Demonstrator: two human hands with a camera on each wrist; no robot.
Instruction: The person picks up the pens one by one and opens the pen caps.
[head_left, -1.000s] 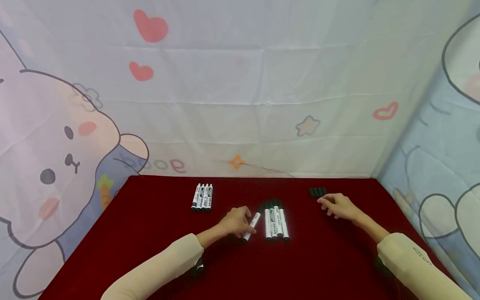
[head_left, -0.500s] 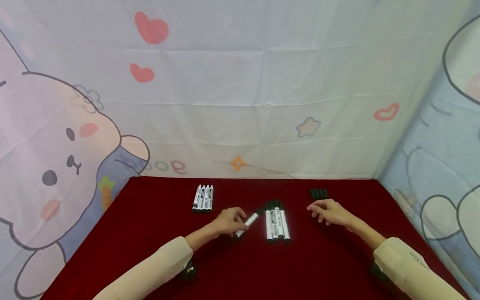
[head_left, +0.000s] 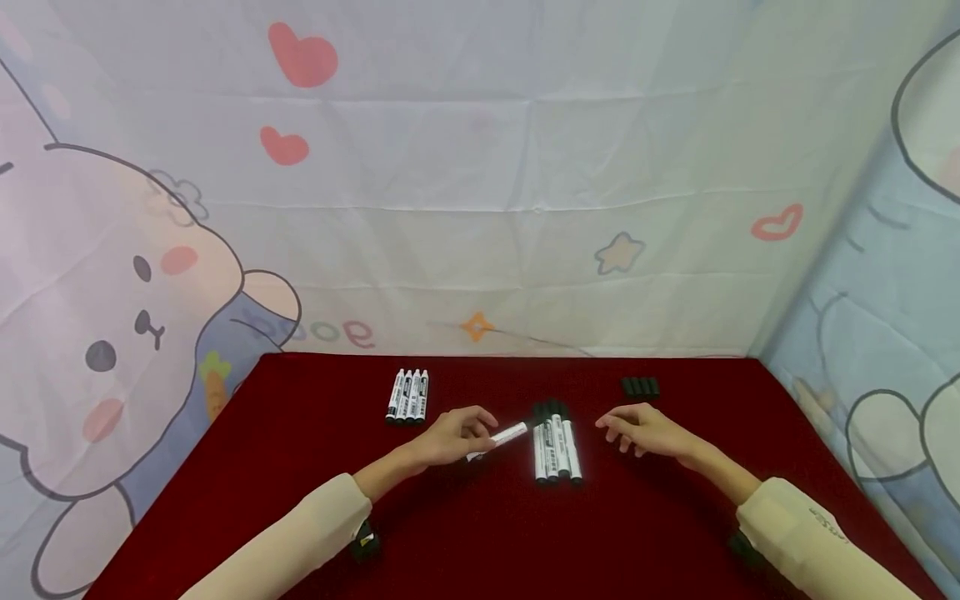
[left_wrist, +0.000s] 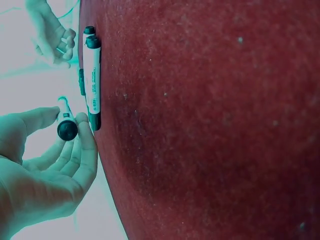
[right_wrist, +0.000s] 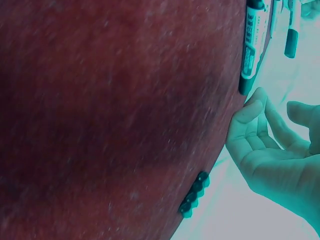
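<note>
My left hand (head_left: 456,435) pinches a white marker (head_left: 510,434) between thumb and fingers, tilted above the table. Its black rear end faces the camera in the left wrist view, and its dark cap end (right_wrist: 291,44) shows in the right wrist view. Just right of it lies a row of several white markers (head_left: 557,448) with black caps, side by side. My right hand (head_left: 645,429) hovers to the right of that row, fingers loosely bent, holding nothing. Behind the right hand, several loose black caps (head_left: 640,387) lie in a row.
Several uncapped white markers (head_left: 407,396) lie together at the back left, nibs pointing away. A dark red cloth (head_left: 300,433) covers the table. A patterned fabric curtain (head_left: 525,167) hangs behind and at both sides.
The left hand has shifted left and turned the marker from steeply slanted to nearly sideways, its cap end toward the middle row. The right hand has moved left and nearer, away from the black caps.
</note>
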